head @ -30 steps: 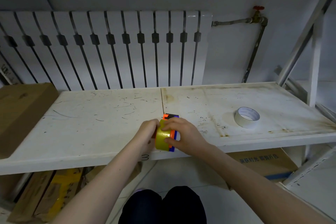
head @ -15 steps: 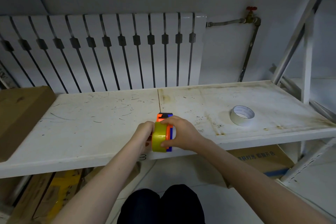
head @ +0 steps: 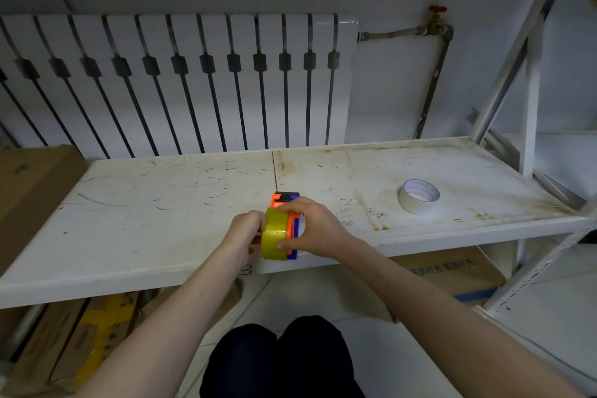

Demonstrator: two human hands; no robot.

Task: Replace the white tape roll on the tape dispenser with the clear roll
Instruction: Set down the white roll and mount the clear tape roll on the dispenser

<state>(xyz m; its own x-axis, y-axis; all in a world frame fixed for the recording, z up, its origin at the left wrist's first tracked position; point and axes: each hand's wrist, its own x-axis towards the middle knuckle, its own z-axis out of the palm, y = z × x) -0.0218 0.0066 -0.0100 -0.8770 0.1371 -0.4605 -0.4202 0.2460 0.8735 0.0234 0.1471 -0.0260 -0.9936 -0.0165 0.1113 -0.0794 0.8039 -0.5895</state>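
Observation:
The orange and blue tape dispenser (head: 288, 203) stands near the front edge of the white shelf (head: 161, 220). A clear, yellowish tape roll (head: 274, 233) sits against the dispenser's left side. My right hand (head: 315, 228) grips the dispenser and the roll from the right, thumb low and fingers on top. My left hand (head: 244, 233) presses on the roll from the left; its fingers are partly hidden behind the roll. The white tape roll (head: 418, 196) lies flat on the shelf, well to the right, apart from both hands.
A brown cardboard box (head: 29, 191) rests on the shelf's left end. A white radiator (head: 181, 81) and a pipe with a red valve (head: 436, 19) stand behind. Shelf uprights (head: 529, 100) rise at right. Cardboard boxes (head: 452, 271) lie below the shelf.
Both hands stay on the dispenser and clear roll. The roll looks pressed a little closer against the dispenser. The camera view shifted slightly.

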